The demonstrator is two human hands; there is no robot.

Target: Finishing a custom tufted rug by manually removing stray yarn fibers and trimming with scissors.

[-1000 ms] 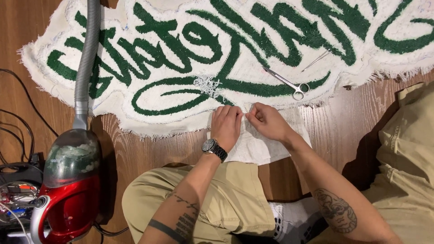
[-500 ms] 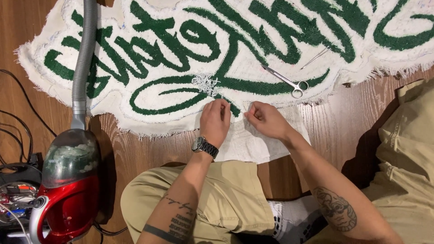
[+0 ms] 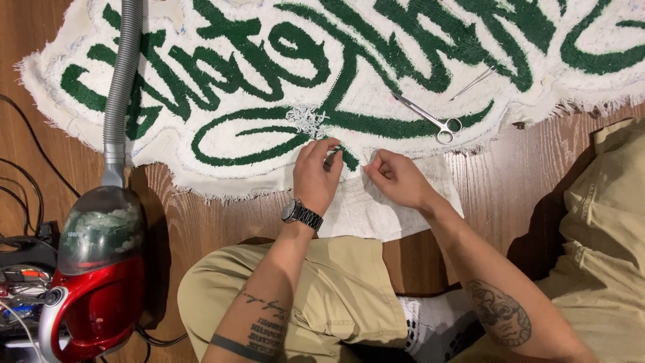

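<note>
Kneeling on a wooden floor (image 3: 517,195), the person works at the near edge of a white rug (image 3: 222,144) tufted with green lettering. The rug's long axis runs from 9 o'clock to 3 o'clock across the top of the view, its frayed lower edge curving from 8 o'clock toward 3 o'clock.

The left hand (image 3: 316,176) rests on that edge near the middle, fingers curled and pinching at a green strand; what exactly sits between the fingertips is too small to tell. The right hand (image 3: 396,178), just beside it at 3 o'clock, is loosely clenched with thumb and forefinger pressed together on the white backing cloth (image 3: 376,212), which folds down from the rug toward the knees. The two hands are close but apart.

A small heap of white thread clippings (image 3: 308,121) lies on the rug at 12 o'clock from the left hand. Scissors (image 3: 430,117) lie flat at 1 o'clock from the right hand, blades pointing to 10 o'clock, handles to 4 o'clock. Thin tweezers (image 3: 474,82) lie further out, pointing to 2 o'clock.

At 8 o'clock stands a red vacuum cleaner (image 3: 97,282); its clear bin holds white and green fluff, and its grey hose (image 3: 121,87) runs up over the rug. Bare floor lies open at 3 o'clock.
</note>
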